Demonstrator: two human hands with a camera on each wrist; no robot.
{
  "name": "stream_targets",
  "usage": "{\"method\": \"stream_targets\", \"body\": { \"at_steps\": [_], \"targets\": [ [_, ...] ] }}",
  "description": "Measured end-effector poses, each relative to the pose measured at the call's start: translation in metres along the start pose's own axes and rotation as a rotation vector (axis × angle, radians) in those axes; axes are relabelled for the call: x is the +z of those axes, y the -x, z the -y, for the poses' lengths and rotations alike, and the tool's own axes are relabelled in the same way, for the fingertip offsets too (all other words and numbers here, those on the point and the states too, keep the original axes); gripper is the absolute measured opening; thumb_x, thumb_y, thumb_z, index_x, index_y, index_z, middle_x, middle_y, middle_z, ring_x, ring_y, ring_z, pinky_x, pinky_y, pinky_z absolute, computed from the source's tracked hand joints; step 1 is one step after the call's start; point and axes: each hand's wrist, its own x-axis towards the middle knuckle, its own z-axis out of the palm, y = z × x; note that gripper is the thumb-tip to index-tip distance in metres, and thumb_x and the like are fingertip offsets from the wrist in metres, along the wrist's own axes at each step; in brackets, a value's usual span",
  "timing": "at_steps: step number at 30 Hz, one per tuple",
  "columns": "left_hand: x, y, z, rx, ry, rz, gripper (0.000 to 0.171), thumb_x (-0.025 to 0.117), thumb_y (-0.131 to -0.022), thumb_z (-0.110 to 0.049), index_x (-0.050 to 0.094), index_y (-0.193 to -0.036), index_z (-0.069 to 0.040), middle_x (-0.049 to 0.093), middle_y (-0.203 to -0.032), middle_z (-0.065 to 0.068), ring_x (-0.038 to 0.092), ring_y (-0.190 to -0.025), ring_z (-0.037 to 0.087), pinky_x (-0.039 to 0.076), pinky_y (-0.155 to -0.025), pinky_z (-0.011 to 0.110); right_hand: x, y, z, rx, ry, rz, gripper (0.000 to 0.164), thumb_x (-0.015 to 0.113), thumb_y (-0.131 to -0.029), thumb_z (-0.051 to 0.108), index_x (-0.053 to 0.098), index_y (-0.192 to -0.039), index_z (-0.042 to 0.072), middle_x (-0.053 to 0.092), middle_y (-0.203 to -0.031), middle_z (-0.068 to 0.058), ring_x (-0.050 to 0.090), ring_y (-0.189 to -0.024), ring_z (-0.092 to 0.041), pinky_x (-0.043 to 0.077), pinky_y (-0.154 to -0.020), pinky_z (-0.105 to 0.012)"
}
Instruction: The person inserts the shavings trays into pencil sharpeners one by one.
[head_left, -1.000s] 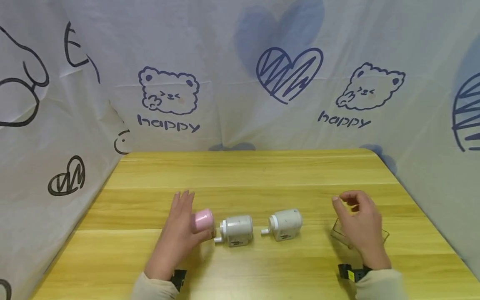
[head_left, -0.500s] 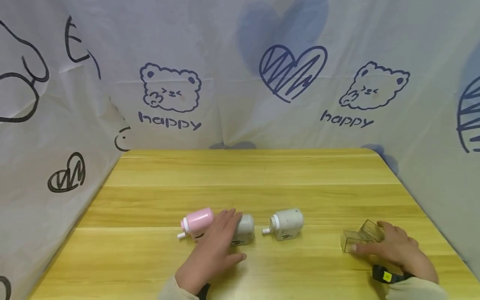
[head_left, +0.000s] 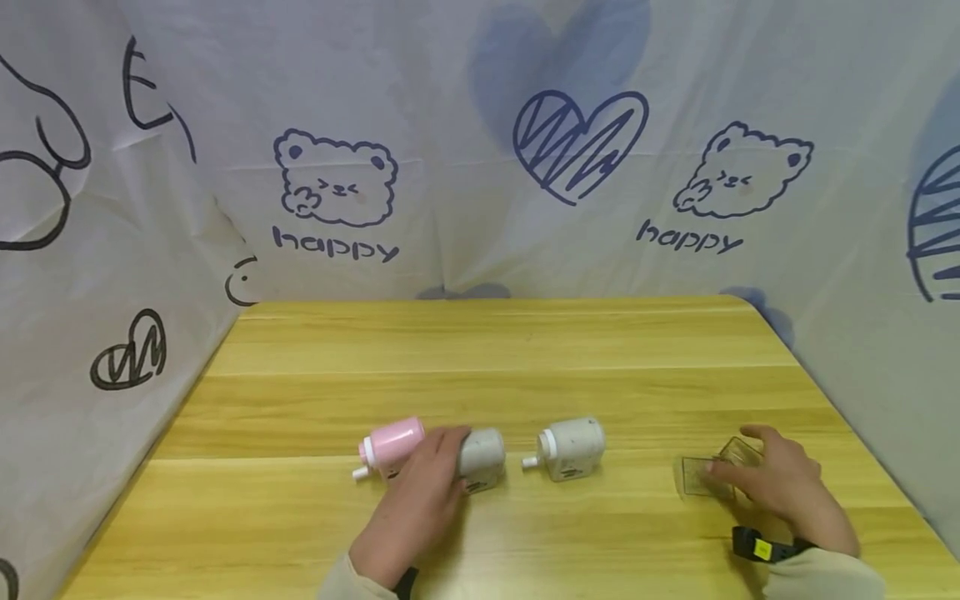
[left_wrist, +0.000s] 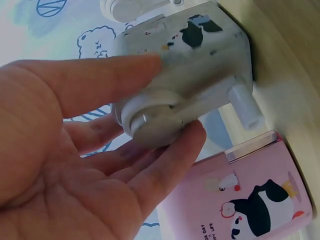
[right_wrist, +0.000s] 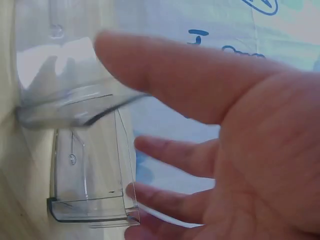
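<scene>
My left hand [head_left: 420, 492] is around the crank end of the middle grey hand-crank pencil sharpener [head_left: 483, 454]. In the left wrist view the thumb lies against the sharpener's side, and the fingertips meet its round front just beside the white crank. To its left lies a pink pencil sharpener [head_left: 396, 440] with a panda print, and to its right another grey sharpener [head_left: 573, 446]. My right hand [head_left: 787, 479] reaches over two clear plastic drawers; its thumb is at the nearer drawer [right_wrist: 55, 75] and its spread fingers are at the edge of the other drawer [right_wrist: 90, 175].
All of this is on a wood-grain table [head_left: 525, 358]. A white cloth [head_left: 465, 208] printed with hearts and bears hangs behind it and along both sides. Each wrist wears a dark strap, such as the right strap [head_left: 765, 546].
My left hand has moved right, from the pink sharpener to the middle grey one. The right hand has come down to the clear drawers, and the left drawer has shifted slightly.
</scene>
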Motion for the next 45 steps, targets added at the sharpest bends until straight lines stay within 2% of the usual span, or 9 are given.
{"method": "stream_targets", "body": {
  "at_steps": [5,9,12,17,23,28,38,42,45],
  "targets": [
    [-0.003,0.001,0.001,-0.002,-0.001,0.006,0.054,0.072,-0.076,-0.005,0.051,-0.126,-0.005,0.056,-0.118,0.014,0.057,-0.106,0.027,0.047,-0.090,0.042,0.003,0.002,0.005,-0.071,0.013,-0.156,0.066,0.060,-0.086,0.056,0.055,-0.122,0.001,0.053,-0.121,-0.033,0.047,-0.106,-0.054,0.024,-0.081,-0.058],
    [-0.007,0.003,0.002,0.029,0.012,0.031,0.053,0.073,-0.075,-0.005,0.051,-0.124,-0.005,0.056,-0.116,0.013,0.057,-0.103,0.024,0.047,-0.088,0.041,0.005,0.002,0.009,-0.097,0.060,-0.215,0.050,0.060,-0.088,0.050,0.063,-0.115,0.008,0.060,-0.116,-0.028,0.051,-0.103,-0.050,0.024,-0.078,-0.056],
    [-0.010,0.005,0.002,0.052,0.022,0.060,0.051,0.072,-0.076,-0.006,0.051,-0.123,-0.006,0.057,-0.115,0.011,0.057,-0.103,0.022,0.047,-0.089,0.041,0.006,0.002,0.011,-0.100,0.129,-0.172,0.061,0.060,-0.086,0.056,0.059,-0.125,0.010,0.047,-0.130,-0.035,0.040,-0.114,-0.056,0.025,-0.082,-0.064],
    [-0.016,0.008,0.003,0.071,0.042,0.135,0.050,0.072,-0.077,-0.010,0.051,-0.122,-0.008,0.057,-0.116,0.005,0.054,-0.104,0.018,0.046,-0.090,0.039,0.006,0.004,0.011,-0.094,0.119,0.004,0.085,0.070,-0.076,0.056,0.043,-0.141,0.009,0.006,-0.143,-0.044,0.001,-0.121,-0.071,0.015,-0.081,-0.081],
    [-0.022,0.010,0.002,0.109,0.081,0.186,0.051,0.075,-0.076,-0.013,0.050,-0.121,-0.009,0.055,-0.114,0.001,0.053,-0.099,0.014,0.046,-0.085,0.035,0.005,0.005,0.010,-0.052,0.124,0.020,0.078,0.075,-0.071,0.035,0.045,-0.139,0.009,-0.001,-0.142,-0.045,-0.010,-0.120,-0.072,0.010,-0.083,-0.081],
    [-0.024,0.009,0.002,0.114,0.119,0.222,0.052,0.073,-0.074,-0.012,0.049,-0.121,-0.011,0.055,-0.115,-0.002,0.051,-0.098,0.012,0.045,-0.084,0.032,0.005,0.003,0.011,-0.084,0.165,-0.027,0.066,0.075,-0.073,0.037,0.055,-0.131,0.012,0.009,-0.141,-0.044,-0.003,-0.120,-0.073,0.015,-0.082,-0.081],
    [-0.019,0.006,0.005,0.075,0.143,0.297,0.055,0.074,-0.078,-0.019,0.050,-0.127,-0.009,0.059,-0.116,0.001,0.055,-0.098,0.012,0.046,-0.084,0.034,0.014,-0.001,0.023,-0.198,0.156,-0.093,0.065,0.080,-0.068,0.044,0.061,-0.125,0.019,0.022,-0.141,-0.040,0.008,-0.123,-0.068,0.019,-0.080,-0.080],
    [-0.018,0.006,0.006,0.109,0.142,0.280,0.051,0.075,-0.078,-0.017,0.052,-0.123,-0.010,0.061,-0.110,-0.001,0.056,-0.096,0.012,0.047,-0.083,0.035,0.018,0.000,0.029,-0.276,0.097,-0.120,0.059,0.081,-0.068,0.041,0.064,-0.119,0.019,0.030,-0.139,-0.037,0.016,-0.121,-0.066,0.020,-0.081,-0.077],
    [-0.018,0.006,0.006,0.118,0.148,0.280,0.050,0.075,-0.077,-0.015,0.053,-0.121,-0.010,0.061,-0.109,-0.002,0.055,-0.094,0.010,0.047,-0.083,0.034,0.019,-0.001,0.033,-0.306,0.008,-0.075,0.057,0.080,-0.071,0.041,0.062,-0.119,0.015,0.046,-0.132,-0.026,0.033,-0.119,-0.055,0.030,-0.087,-0.068]
  ]
}}
